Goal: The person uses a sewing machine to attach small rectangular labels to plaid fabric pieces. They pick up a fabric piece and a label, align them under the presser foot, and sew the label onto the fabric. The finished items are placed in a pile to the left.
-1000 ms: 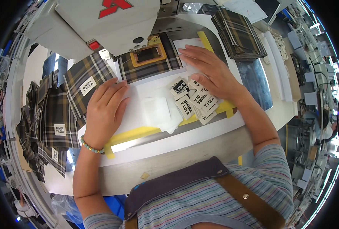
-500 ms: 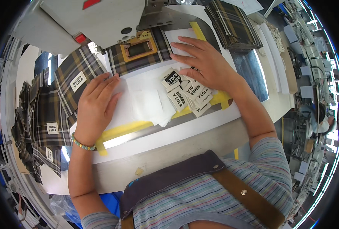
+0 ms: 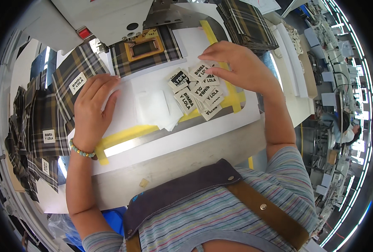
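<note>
My left hand (image 3: 94, 109), a beaded bracelet at its wrist, lies with straight fingers and the thumb apart. Its fingertips are by the near left corner of a plaid fabric piece (image 3: 171, 45). An orange-yellow clamp frame (image 3: 144, 52) of the sewing machine (image 3: 98, 21) rests on that piece. Over the right edge of a loose pile of white labels with black lettering (image 3: 202, 91), my right hand (image 3: 241, 67) is curved, thumb and fingers apart, holding nothing that shows. One label in the pile is black (image 3: 179, 79). Left of the labels lie white paper squares (image 3: 152, 107).
Plaid pieces with labels (image 3: 47, 113) overlap at the left. A stack of folded plaid fabric (image 3: 247, 25) stands at the far right. Yellow tape (image 3: 129, 134) borders the white work surface. A small beige scrap (image 3: 144, 182) lies near the front edge. Another person (image 3: 348, 133) is farther right.
My right hand has moved right, off the clamped fabric's edge, uncovering more labels. My left hand has stayed nearly in place. The whole view has shifted slightly.
</note>
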`<state>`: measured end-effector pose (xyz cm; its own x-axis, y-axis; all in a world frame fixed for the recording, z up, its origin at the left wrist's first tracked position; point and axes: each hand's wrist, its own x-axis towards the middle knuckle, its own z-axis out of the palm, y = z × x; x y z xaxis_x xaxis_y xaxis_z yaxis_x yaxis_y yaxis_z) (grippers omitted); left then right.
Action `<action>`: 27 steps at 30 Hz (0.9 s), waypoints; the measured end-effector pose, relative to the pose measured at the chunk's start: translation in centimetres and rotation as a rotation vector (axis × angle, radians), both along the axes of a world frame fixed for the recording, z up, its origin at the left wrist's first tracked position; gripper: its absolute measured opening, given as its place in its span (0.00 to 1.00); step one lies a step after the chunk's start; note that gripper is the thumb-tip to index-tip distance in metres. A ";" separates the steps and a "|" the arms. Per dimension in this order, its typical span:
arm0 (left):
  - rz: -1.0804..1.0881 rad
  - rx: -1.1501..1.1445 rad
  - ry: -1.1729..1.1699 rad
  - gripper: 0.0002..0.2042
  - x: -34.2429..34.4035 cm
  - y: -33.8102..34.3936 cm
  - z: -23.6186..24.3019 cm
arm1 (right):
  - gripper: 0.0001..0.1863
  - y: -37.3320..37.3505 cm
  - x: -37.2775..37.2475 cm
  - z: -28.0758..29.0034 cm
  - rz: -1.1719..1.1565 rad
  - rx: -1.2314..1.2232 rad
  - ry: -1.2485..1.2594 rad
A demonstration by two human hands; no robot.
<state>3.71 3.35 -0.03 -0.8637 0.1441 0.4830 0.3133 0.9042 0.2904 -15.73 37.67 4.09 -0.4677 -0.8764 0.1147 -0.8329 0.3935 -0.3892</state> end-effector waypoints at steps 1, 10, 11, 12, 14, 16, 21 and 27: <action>-0.003 0.015 -0.001 0.14 -0.1 0.0 0.0 | 0.18 -0.2 0.1 -0.6 0.014 -0.008 -0.018; -0.011 0.293 -0.037 0.09 0.2 1.9 1.7 | 0.09 -1.0 -1.0 -1.3 -0.070 -0.032 -0.199; -0.028 0.320 -0.073 0.09 0.4 2.2 2.2 | 0.09 -1.0 -0.9 -1.4 -0.089 -0.079 -0.216; -0.045 0.347 -0.109 0.09 0.4 2.6 2.5 | 0.09 -1.0 -1.0 -1.4 -0.106 -0.055 -0.268; -0.098 0.405 -0.170 0.10 0.5 3.3 2.7 | 0.09 -1.4 -1.1 -1.3 -0.130 -0.008 -0.376; -0.147 0.487 -0.202 0.10 0.7 4.1 2.4 | 0.10 -1.4 -1.0 -1.0 -0.128 0.006 -0.302; -0.205 0.689 -0.405 0.13 1.2 7.1 2.9 | 0.09 -0.9 -0.6 0.7 -0.107 -0.176 -0.195; -0.100 0.925 -0.427 0.18 -0.3 9.6 2.4 | 0.08 -3.8 2.5 2.8 0.136 -0.364 -0.289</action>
<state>3.45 12.93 2.37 -0.9941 -0.0485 0.0967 0.0821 0.2450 0.9660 -13.20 33.88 6.92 -0.4095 -0.8590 0.3074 -0.7048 0.0839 -0.7044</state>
